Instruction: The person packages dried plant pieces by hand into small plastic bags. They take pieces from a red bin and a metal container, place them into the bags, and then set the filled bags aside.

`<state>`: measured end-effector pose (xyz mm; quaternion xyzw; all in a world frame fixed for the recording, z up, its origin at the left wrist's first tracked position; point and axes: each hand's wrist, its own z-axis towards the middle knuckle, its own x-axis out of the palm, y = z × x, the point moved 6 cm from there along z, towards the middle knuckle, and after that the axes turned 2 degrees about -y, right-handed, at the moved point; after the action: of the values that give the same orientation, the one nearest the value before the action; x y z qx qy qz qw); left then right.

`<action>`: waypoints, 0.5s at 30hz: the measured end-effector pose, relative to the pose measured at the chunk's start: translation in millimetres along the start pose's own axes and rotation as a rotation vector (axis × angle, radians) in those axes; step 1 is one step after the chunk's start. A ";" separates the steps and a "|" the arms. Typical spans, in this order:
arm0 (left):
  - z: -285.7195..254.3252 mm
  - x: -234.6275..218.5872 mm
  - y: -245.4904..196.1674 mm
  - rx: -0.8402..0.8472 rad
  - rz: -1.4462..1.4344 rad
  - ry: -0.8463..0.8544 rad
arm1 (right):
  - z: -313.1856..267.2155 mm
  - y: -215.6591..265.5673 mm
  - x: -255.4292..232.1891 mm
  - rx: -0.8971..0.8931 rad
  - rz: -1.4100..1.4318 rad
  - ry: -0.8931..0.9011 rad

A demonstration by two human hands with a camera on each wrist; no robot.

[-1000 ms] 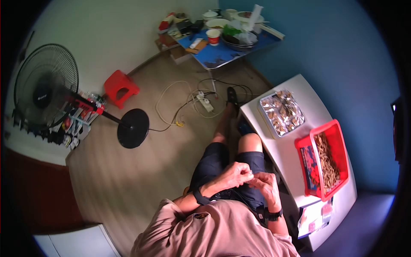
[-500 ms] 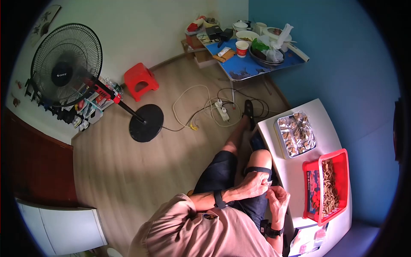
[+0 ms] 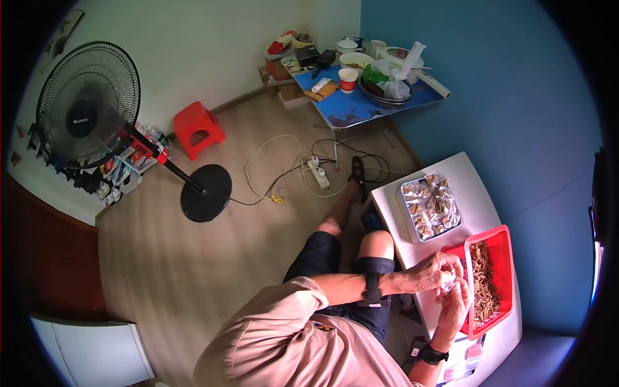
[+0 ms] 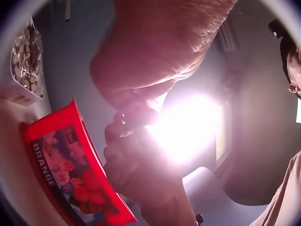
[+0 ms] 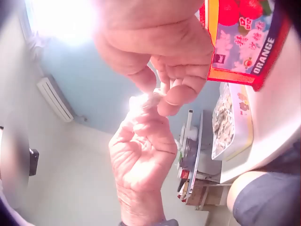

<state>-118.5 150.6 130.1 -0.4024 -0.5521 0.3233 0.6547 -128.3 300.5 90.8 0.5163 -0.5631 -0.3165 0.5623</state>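
Both hands meet over the near edge of a red plastic basket (image 3: pixel 505 284), which holds many slim brown pieces (image 3: pixel 483 284). Between the fingertips is a small shiny clear plastic wrapper (image 3: pixel 449 282); its contents are hidden by the fingers. My left hand (image 3: pixel 427 273) pinches it from the left, thumb and fingers bent. From below, my right hand (image 3: pixel 455 307) pinches it with curled fingers, also seen close in the right wrist view. A metal-rimmed tin (image 3: pixel 412 219) beyond the basket holds several clear packets (image 3: pixel 433 205) with brown bits inside.
Basket and tin stand on a white table (image 3: pixel 461 171) beside my right leg. Printed sheets (image 3: pixel 461 362) lie at its near end. Across the floor are a standing fan (image 3: pixel 87 119), a red stool (image 3: pixel 196 129), a power strip (image 3: pixel 318 174) with cables, and a cluttered blue table (image 3: pixel 348 116).
Both hands have moved together from over my lap to the right, up to the basket's edge, with the plastic wrapper between them. The head view has swung about.
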 end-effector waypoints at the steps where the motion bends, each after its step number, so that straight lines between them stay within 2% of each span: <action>1: 7.7 7.0 2.9 -0.014 -0.047 0.044 | 3.1 6.0 -8.3 0.006 0.052 -0.011; 3: 22.3 16.8 9.6 0.028 -0.103 0.044 | 7.0 17.6 -20.7 0.028 0.106 -0.024; 5: 35.2 26.3 14.4 0.023 -0.156 0.074 | 12.8 34.2 -27.1 0.012 0.093 0.043; 9: 62.4 42.4 23.2 -0.020 -0.228 0.144 | 30.6 55.4 -47.5 0.058 0.105 0.064; 10: 67.9 45.3 22.2 -0.007 -0.250 0.164 | 34.0 56.6 -53.0 0.034 0.078 -0.027; 14: 100.9 52.8 41.7 0.040 -0.289 0.165 | 59.0 65.4 -89.5 -0.054 0.036 0.029; 15: 112.4 54.2 53.9 -0.014 -0.205 0.180 | 63.3 70.4 -99.8 -0.074 0.008 -0.118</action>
<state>-218.0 241.9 115.0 -0.3760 -0.5316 0.2134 0.7283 -221.5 398.6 115.7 0.4734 -0.5852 -0.3648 0.5480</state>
